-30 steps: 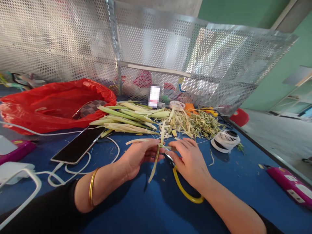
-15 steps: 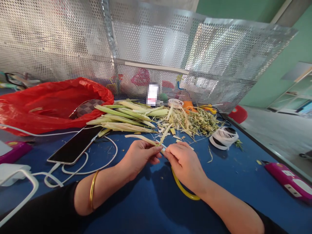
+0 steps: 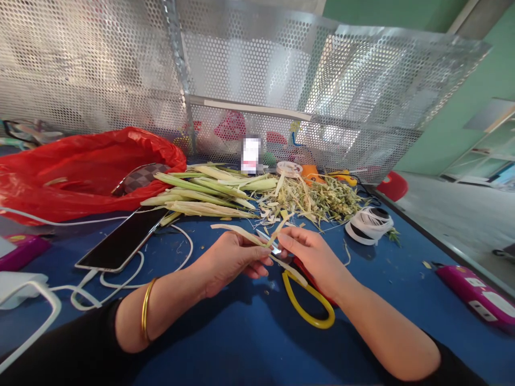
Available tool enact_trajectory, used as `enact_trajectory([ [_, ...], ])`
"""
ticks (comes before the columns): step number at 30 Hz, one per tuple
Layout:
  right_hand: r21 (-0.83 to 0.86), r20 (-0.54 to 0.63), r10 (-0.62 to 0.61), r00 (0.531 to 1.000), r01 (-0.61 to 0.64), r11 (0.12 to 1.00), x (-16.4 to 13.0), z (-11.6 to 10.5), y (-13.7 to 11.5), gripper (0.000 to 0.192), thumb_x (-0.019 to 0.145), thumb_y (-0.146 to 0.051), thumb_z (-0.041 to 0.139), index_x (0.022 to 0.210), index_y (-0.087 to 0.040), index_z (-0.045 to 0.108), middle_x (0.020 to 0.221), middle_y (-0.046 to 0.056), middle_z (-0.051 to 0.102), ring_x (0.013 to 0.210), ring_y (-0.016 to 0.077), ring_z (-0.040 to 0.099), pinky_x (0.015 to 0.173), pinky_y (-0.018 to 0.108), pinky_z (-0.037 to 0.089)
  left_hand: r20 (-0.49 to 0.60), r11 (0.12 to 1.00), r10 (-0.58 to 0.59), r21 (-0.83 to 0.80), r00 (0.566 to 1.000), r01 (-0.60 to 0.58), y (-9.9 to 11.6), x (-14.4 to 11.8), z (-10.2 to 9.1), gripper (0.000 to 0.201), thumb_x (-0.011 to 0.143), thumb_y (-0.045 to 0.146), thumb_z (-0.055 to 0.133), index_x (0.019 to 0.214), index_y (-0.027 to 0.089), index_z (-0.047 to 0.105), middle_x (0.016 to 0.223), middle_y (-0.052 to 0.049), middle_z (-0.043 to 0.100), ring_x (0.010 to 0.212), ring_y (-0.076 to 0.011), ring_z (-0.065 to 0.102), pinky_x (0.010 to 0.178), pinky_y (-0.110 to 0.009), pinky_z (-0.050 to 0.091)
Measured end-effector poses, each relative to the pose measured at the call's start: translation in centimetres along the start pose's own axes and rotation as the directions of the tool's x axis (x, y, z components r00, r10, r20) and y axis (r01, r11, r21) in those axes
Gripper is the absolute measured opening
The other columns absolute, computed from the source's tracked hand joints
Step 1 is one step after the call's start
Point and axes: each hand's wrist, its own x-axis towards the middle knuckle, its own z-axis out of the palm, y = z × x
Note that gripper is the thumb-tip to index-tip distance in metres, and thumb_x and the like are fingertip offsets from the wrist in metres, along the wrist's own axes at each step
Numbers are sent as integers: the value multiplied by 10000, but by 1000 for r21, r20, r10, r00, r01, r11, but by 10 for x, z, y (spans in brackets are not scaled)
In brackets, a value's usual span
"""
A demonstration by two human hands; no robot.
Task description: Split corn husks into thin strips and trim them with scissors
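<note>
Pinched between thumb and fingers of my left hand is a pale, folded strip of corn husk; one end points left and another slants down to the right. My right hand is closed beside it, fingertips on the husk's upright end. Under my right hand are scissors with a yellow handle loop, a red one mostly covered by the palm, and blades showing behind the husk. Whether the scissors rest on the table or against my palm, I cannot tell.
Behind my hands lie long green-yellow husks and a heap of dry shreds. At left are a red plastic bag, a phone and white cables. A white roll and purple case are right; a perforated metal screen stands behind.
My right hand has lifted slightly and turned, its fingers opening a little from the strip, so more of the scissors' handles and blades shows. My left hand stays on the husk.
</note>
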Motion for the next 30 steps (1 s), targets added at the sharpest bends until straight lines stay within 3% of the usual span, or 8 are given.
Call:
enact_trajectory([
  [4, 131, -55, 16, 998, -9, 991, 1, 5, 4, 282, 776, -403, 637, 640, -166, 567, 584, -23, 543, 573, 112, 472, 608, 259, 371, 80, 999, -31, 39, 996, 28, -1, -2, 2, 304, 758, 417, 631, 829, 122, 651, 706, -44, 671, 511, -119, 611, 413, -185, 433],
  [10, 87, -132, 24, 991, -12, 996, 0, 13, 8, 287, 747, -393, 647, 587, -173, 557, 530, -27, 543, 533, 118, 481, 574, 269, 361, -8, 983, 2, 182, 1000, 0, -6, -1, 5, 285, 738, 399, 652, 847, 136, 659, 626, 1, 619, 455, -78, 544, 335, -131, 314],
  [20, 114, -248, -89, 965, 120, 986, 1, 22, 15, 245, 744, -295, 629, 546, -171, 558, 596, -24, 517, 517, 108, 469, 525, 256, 381, -25, 965, 47, 260, 999, -39, -4, -2, 7, 215, 703, 349, 660, 767, 145, 684, 587, 1, 610, 464, -93, 541, 351, -150, 337],
  [24, -80, -209, -177, 962, 163, 983, 4, 17, 18, 269, 804, -299, 576, 566, -177, 551, 620, -8, 531, 538, 123, 489, 540, 266, 407, -48, 966, 39, 257, 998, -26, -9, 0, 7, 194, 708, 320, 647, 777, 141, 672, 576, 4, 609, 448, -86, 530, 344, -147, 333],
  [26, -258, -225, -260, 939, 200, 945, 5, 11, 17, 173, 822, -311, 567, 717, -181, 608, 711, 17, 595, 621, 154, 546, 611, 290, 447, -58, 972, 23, 234, 998, -8, -13, 1, 7, 187, 707, 306, 644, 786, 138, 657, 584, 4, 614, 448, -82, 530, 346, -144, 332],
  [27, -359, -257, -333, 907, 231, 905, 5, 8, 16, 146, 823, -318, 576, 859, -186, 627, 804, 37, 624, 710, 180, 578, 673, 312, 463, -53, 974, 18, 227, 998, -6, -15, 2, 7, 189, 708, 308, 641, 781, 135, 651, 591, 3, 616, 450, -81, 532, 348, -145, 337],
  [29, -567, -286, -515, 808, 290, 771, 3, 3, 12, 334, 820, -328, 599, 1131, -209, 568, 1025, 84, 618, 933, 230, 578, 807, 362, 457, -26, 973, 26, 231, 999, -19, -17, 2, 7, 206, 719, 331, 630, 754, 128, 643, 603, -3, 619, 455, -83, 536, 352, -151, 351],
  [30, -660, -247, -596, 764, 318, 681, 2, 2, 10, 388, 819, -332, 610, 1186, -222, 546, 1094, 95, 600, 1016, 246, 553, 862, 385, 434, -9, 970, 37, 239, 999, -34, -18, 2, 8, 218, 726, 345, 619, 745, 128, 639, 613, -6, 622, 458, -86, 540, 353, -155, 358],
])
